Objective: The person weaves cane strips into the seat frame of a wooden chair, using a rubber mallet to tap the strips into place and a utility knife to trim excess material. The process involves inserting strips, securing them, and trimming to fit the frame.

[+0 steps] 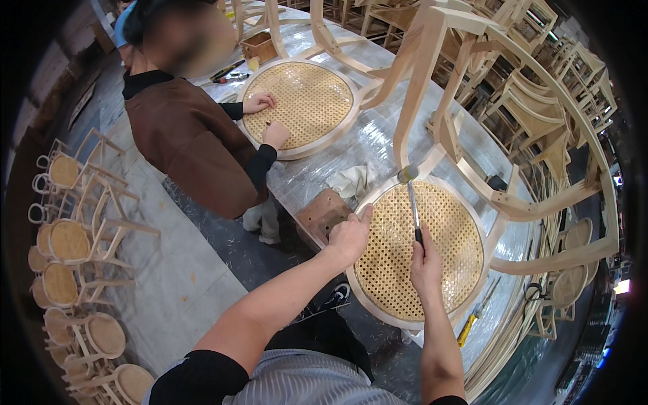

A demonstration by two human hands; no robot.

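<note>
Plastic-covered workbench [374,143]; cane chair seat [452,253] at view's 4 o'clock; right hand [426,266] wrapped around hammer [413,206], head at seat's 12; left hand [349,236] at 10, pinch cannot be determined

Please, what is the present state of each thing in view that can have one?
hammer: held by its black handle in the right hand
left hand: at the left rim of the near seat
near seat: woven cane facing up
far seat: woven cane facing up
co-worker's hands: on the far seat
cloth: crumpled on the table
yellow-handled tool: lying on the table
</note>
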